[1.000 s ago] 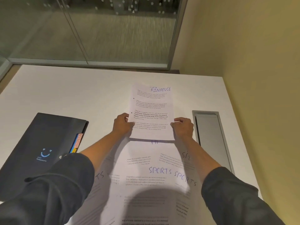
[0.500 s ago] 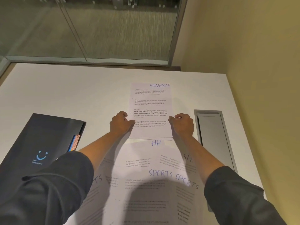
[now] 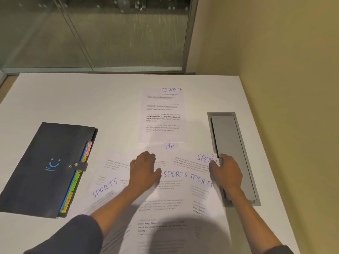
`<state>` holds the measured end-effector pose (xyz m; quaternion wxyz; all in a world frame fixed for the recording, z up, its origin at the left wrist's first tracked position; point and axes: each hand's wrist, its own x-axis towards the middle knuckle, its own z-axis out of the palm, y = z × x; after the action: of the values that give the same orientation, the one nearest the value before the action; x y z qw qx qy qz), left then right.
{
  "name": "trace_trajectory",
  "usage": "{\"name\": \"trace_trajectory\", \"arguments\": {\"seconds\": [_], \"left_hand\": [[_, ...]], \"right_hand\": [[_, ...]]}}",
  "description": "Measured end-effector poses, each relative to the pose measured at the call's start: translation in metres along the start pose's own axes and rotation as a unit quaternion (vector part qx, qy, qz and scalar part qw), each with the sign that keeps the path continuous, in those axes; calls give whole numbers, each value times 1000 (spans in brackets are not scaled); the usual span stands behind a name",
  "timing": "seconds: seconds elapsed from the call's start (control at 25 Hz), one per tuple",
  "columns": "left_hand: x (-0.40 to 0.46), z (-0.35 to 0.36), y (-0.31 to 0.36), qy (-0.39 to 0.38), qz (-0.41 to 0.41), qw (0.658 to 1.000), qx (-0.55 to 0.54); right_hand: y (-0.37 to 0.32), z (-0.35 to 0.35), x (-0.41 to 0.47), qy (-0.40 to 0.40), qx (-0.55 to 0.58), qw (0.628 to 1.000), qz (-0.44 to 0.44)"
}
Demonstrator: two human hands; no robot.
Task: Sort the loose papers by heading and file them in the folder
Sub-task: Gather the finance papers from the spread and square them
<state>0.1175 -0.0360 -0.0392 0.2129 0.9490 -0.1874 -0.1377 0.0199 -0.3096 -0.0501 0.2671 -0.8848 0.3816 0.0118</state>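
Two hands lie on the spread of loose papers at the near middle of the counter (image 3: 73, 99). The left hand (image 3: 145, 171) rests palm-down with relaxed fingers on the sheets at the centre, gripping nothing. The right hand (image 3: 226, 171), at 3 o'clock from it, has its fingers on the right edge of a sheet headed SPORTS (image 3: 205, 158); whether they pinch it or only touch it I cannot tell.

Outward, at 12 o'clock from the hands, a FINANCE sheet (image 3: 163, 116) lies flat and alone, its near edge overlapping a sheet headed HP (image 3: 169, 146). At 9 o'clock lies the expanding folder (image 3: 42, 162), closed by a snap strap, well apart from the hands.

Sorting by heading looks to be the step in hand, with filing not begun. Next, I judge, the SPORTS sheets need gathering: thin, smooth, slippery paper, best slid or lifted by an edge. The folder is dark matte plastic with coloured tab dividers. A grey metal cable hatch (image 3: 233, 158) is recessed in the counter at the right.
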Motion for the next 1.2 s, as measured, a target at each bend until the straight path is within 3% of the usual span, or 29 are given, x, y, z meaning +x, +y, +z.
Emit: {"name": "trace_trajectory", "arguments": {"seconds": [0.16,0.24,0.36,0.44,0.6,0.92,1.08,1.2], "left_hand": [[-45,34,1,-160,-49,980,106],[-52,43,0,-197,-61,971,116],[-56,45,0,-194,-58,973,115],[-56,44,0,-189,-61,975,102],[-54,41,0,-187,-66,976,90],[-55,41,-1,-164,-63,981,86],[-58,42,-3,-168,-48,979,103],[-58,41,-5,-169,-45,979,109]], "right_hand": [[23,3,-18,-70,-46,996,29],[21,5,-20,-75,-23,996,43],[13,7,-21,-38,62,993,89],[10,9,-20,-27,27,996,78],[6,5,-10,-64,-65,995,36],[7,-6,-7,-124,30,992,0],[-3,-13,-30,-78,49,992,-84],[-12,-9,-52,-121,8,978,-168]]}}
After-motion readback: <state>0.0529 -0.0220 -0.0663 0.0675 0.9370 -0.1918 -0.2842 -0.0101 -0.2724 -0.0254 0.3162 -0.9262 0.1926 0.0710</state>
